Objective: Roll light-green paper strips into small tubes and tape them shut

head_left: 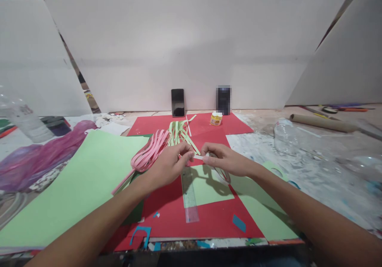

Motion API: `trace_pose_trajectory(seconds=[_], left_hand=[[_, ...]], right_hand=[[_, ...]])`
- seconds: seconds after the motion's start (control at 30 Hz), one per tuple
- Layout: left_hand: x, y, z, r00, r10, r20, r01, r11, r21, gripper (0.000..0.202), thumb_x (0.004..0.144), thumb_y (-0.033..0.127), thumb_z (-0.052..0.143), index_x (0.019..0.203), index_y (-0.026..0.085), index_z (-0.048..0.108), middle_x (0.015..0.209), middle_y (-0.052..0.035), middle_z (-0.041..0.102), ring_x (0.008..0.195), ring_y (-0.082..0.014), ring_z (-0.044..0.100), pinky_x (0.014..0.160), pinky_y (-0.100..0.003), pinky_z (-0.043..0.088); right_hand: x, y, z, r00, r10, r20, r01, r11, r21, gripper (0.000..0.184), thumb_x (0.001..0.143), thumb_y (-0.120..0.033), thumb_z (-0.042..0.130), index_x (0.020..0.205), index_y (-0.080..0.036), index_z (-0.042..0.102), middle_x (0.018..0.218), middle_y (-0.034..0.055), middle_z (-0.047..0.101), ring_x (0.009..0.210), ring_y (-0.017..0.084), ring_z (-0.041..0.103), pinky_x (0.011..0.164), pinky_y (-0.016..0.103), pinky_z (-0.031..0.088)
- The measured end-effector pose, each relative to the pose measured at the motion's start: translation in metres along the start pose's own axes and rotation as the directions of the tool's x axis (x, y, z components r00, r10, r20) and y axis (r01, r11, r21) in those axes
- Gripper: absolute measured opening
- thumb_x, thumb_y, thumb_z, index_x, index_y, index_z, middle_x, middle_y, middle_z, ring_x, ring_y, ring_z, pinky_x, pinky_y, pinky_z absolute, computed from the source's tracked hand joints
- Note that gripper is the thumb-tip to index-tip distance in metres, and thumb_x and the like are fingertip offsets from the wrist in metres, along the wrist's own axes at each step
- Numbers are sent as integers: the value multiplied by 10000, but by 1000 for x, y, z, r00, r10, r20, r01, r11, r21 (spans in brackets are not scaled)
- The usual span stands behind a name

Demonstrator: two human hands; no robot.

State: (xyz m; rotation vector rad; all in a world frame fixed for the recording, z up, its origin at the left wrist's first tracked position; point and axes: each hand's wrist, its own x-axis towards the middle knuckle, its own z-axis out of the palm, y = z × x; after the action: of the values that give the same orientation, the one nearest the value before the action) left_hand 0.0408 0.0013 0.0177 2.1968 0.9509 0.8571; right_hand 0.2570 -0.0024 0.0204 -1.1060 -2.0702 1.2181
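My left hand point(171, 161) pinches one end of a short pale strip of tape point(198, 157). The strip runs across to my right hand point(227, 157), closed with thumb and fingers on its other end. A thin ring, apparently the tape roll point(223, 175), hangs under my right palm, partly hidden. Below the hands lie a light green paper piece point(209, 195) and a clear ruler point(191, 207) on red paper point(161, 219). Beside my left hand rests a tassel of pink paper strips point(151, 151) on a pink stick; behind it are light green strips point(178, 129).
Large green sheets point(98, 155) lie at left, near a purple plastic bag point(59, 151). A yellow jar point(216, 119) and two upright phones point(178, 103) stand at the back before a white board point(149, 52). Plastic bottles point(285, 135) and a cardboard tube point(322, 123) are at right.
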Motion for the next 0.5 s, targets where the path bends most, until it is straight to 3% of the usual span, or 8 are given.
trace_pose_trajectory(seconds=[0.23,0.37,0.5], left_hand=[[1,0,0,999,-48,2,48,994,-94,240,914,354,463,833,174,600,753,-6,604,689,-142,543,620,-258,418],[2,-3,-2,998,-66,-24,59,972,-226,307,926,413,439,970,179,634,893,-50,646,739,-154,577,627,-267,456],[1,-1,2,998,-45,-50,44,999,-29,197,855,354,574,920,189,660,941,-42,621,766,-146,568,660,-268,458]], right_hand=[[4,5,0,999,-52,-18,52,998,18,277,880,-444,556,819,-176,593,703,-12,500,626,113,436,565,238,348],[4,5,0,998,-40,-55,39,999,-21,254,863,-420,578,785,-183,624,708,-2,560,616,120,469,578,253,363],[3,0,6,986,-96,-137,72,982,-174,181,841,-352,600,770,-197,659,752,22,614,677,144,519,619,268,377]])
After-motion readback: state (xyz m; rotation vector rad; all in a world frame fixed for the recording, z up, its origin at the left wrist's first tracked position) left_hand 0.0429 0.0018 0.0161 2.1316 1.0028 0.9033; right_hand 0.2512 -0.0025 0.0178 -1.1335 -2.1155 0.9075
